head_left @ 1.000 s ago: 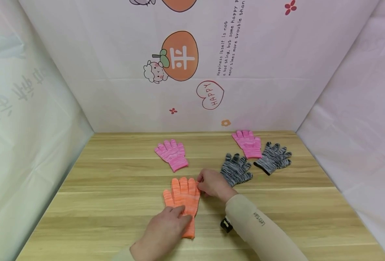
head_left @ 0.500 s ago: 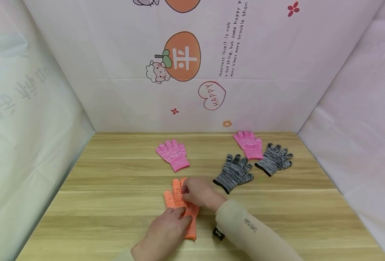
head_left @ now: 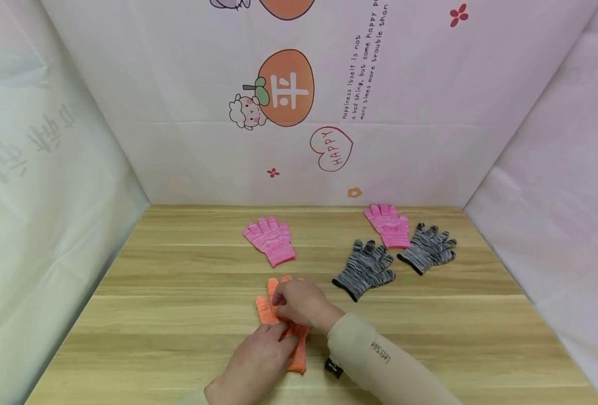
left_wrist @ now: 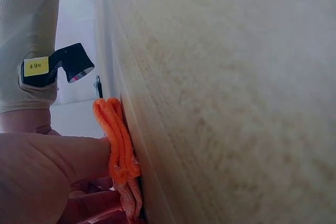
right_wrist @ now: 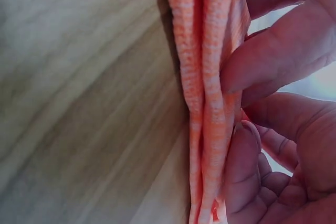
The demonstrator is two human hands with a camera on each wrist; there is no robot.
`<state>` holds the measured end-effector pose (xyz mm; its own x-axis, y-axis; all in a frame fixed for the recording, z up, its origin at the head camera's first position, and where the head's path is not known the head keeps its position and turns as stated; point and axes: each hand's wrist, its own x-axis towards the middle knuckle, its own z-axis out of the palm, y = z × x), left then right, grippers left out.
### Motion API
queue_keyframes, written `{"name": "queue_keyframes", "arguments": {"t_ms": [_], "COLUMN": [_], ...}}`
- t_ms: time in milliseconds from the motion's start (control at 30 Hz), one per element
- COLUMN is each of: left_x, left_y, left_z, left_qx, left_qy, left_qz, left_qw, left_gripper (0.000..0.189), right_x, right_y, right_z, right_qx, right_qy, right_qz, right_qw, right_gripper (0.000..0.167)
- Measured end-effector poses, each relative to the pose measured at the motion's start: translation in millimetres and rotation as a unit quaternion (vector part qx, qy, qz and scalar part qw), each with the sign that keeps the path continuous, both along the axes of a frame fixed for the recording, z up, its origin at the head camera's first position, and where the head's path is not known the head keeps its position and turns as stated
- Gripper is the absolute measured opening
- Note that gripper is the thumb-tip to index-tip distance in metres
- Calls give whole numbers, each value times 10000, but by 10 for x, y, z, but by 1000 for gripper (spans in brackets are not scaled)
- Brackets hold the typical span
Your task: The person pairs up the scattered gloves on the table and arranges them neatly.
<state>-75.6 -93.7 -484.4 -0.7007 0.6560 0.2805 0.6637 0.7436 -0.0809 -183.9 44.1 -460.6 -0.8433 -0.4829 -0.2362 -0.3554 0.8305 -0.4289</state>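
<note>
In the head view an orange glove (head_left: pixel 297 354) lies on the table, palm area mostly covered by both hands. My left hand (head_left: pixel 258 357) rests on its lower part near the cuff, thumb and fingertips touching the fabric. My right hand (head_left: pixel 301 304) is over the upper part with curled fingers, and its thumb and index finger seem to pinch the knit. Orange layers (left_wrist: pixel 118 140) lie stacked at the cuff in the left wrist view. Up close, the right wrist view shows the orange knit edge (right_wrist: pixel 212 77) beside the fingertips of both hands.
A pink glove (head_left: pixel 271 242) lies behind the orange one. To the right are a grey-black glove (head_left: pixel 363 271), another pink glove (head_left: pixel 389 226) and a second grey-black glove (head_left: pixel 427 248). A printed white cloth wall (head_left: pixel 197 163) stands behind the wooden table (head_left: pixel 167 315).
My right hand has moved left from the orange glove's right edge onto its upper middle, uncovering the nearer grey-black glove's cuff. My left hand has stayed on the orange glove.
</note>
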Motion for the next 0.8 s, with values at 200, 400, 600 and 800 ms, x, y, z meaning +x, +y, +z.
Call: {"name": "queue_keyframes", "arguments": {"t_ms": [200,400,600,800], "left_x": [0,-11,-23,-32], "left_y": [-4,-1,-15,-63], "left_z": [36,32,40,77], "left_qx": [-138,-202,-105,15], "left_qy": [-115,-98,-241,-399], "left_qz": [134,179,177,344], "left_qw": [9997,9996,9995,9986], "left_gripper": [26,29,26,29], "right_x": [5,20,87,233], "right_y": [46,61,159,330], "right_z": [-3,-4,96,192], "right_qx": [-174,4,40,188], "right_qy": [9,164,261,544], "right_qz": [-47,141,140,369], "right_qw": [9998,9998,9996,9977], "right_gripper": [21,26,32,23]}}
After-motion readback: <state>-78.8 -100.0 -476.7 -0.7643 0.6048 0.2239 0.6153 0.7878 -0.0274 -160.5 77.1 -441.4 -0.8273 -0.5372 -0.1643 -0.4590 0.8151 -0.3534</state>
